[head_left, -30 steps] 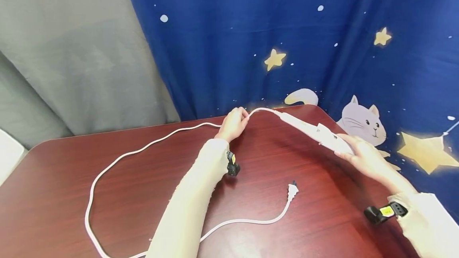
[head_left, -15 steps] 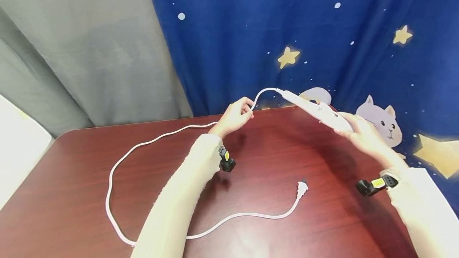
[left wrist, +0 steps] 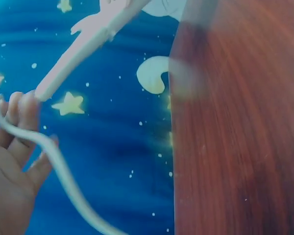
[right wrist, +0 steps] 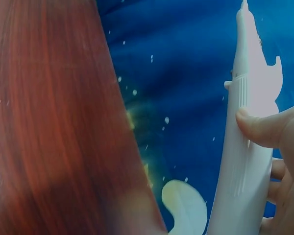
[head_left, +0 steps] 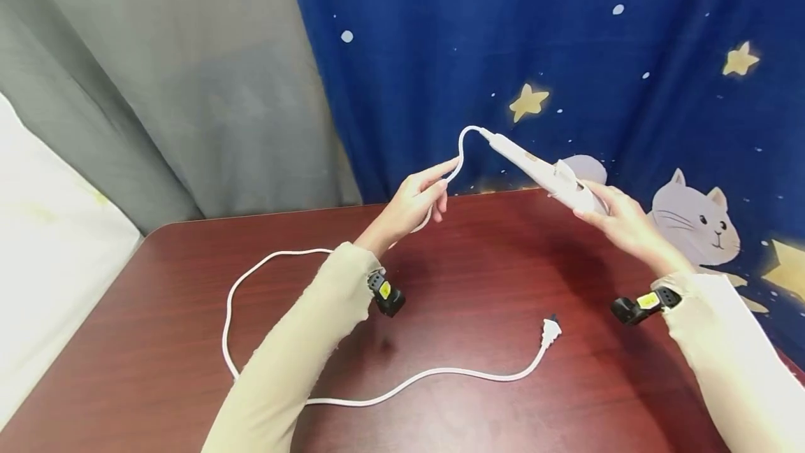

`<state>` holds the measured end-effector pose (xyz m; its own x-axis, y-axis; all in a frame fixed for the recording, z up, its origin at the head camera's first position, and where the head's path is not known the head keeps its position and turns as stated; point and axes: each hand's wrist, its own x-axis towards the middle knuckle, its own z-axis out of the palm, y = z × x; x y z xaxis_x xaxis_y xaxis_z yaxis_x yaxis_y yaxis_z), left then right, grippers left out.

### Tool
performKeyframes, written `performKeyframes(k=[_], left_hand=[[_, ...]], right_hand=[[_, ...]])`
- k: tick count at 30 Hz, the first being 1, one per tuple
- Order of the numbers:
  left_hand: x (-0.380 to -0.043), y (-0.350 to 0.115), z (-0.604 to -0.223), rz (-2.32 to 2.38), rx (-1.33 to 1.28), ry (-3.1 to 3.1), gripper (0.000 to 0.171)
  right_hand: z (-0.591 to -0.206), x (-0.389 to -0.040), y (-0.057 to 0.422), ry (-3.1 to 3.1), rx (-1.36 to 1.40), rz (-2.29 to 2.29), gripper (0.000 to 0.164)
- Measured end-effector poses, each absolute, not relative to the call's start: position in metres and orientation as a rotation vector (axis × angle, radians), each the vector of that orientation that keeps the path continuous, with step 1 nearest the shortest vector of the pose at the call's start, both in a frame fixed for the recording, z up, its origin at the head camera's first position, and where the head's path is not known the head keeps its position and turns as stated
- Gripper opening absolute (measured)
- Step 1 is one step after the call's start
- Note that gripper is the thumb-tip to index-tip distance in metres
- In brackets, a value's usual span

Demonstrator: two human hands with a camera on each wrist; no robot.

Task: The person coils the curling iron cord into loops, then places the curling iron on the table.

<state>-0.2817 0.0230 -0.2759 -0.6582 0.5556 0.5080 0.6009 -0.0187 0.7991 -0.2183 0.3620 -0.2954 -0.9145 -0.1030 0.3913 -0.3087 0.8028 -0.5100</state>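
Observation:
My right hand grips a white curling iron by its wide end, holding it up over the table's back right. In the right wrist view, the thumb presses on the ridged side of the body and the other fingers wrap behind it. A white power cord arches from the iron's narrow end to my left hand. There it passes between thumb and index finger. In the left wrist view, the cord runs across the inside of the loosely bent fingers. The cord's plug lies on the table.
The cord's length loops over the dark red wooden table, partly hidden under the left sleeve. A blue star-patterned curtain and a grey curtain hang behind the table. A white surface stands at far left.
Both hands have risen, lifting the iron and the cord off the table's back edge. The left index finger has straightened along the cord. The camera view has turned left.

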Motion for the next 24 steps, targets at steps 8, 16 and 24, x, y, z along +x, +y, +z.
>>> performKeyframes(k=[8, 16, 24], left_hand=[[-0.259, 0.022, -0.277, -2.079, -1.407, -2.030, 0.046], [-0.245, 0.023, -0.286, -2.296, -1.714, -2.234, 0.043], [-0.248, 0.019, -0.295, -2.106, -2.028, -2.519, 0.037]], right_hand=[[-0.279, -0.216, 0.346, -2.600, 0.378, 0.894, 0.051], [-0.273, -0.197, 0.334, -2.505, 0.624, 0.998, 0.050], [-0.273, -0.178, 0.320, -2.595, 0.830, 1.089, 0.052]])
